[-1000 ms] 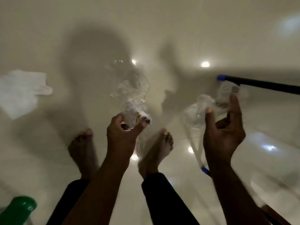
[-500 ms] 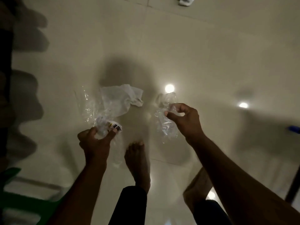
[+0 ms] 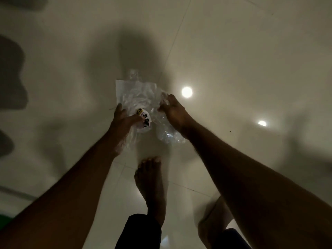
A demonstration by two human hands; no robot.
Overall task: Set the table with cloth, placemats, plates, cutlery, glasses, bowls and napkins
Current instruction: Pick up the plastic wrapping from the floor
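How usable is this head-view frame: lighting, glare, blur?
Head view: dim; two ceiling-light reflections glare off the glossy floor; broad soft shadows across it; both hands and the clear plastic wrappers are motion-smeared; wide-angle stretch on the forearms.

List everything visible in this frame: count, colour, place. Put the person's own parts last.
clear plastic wrapper with label: one, transparent with a white, yellow and black sticker, in the left hand
crumpled clear plastic: one, transparent, in the right hand
white sheet: one, on the floor beyond the hands
floor: glossy cream tiles, two bright light reflections
green object: one, lower left edge, unidentifiable
left hand: grips wrapper
right hand: grips plastic
bare feet: two, bottom centre
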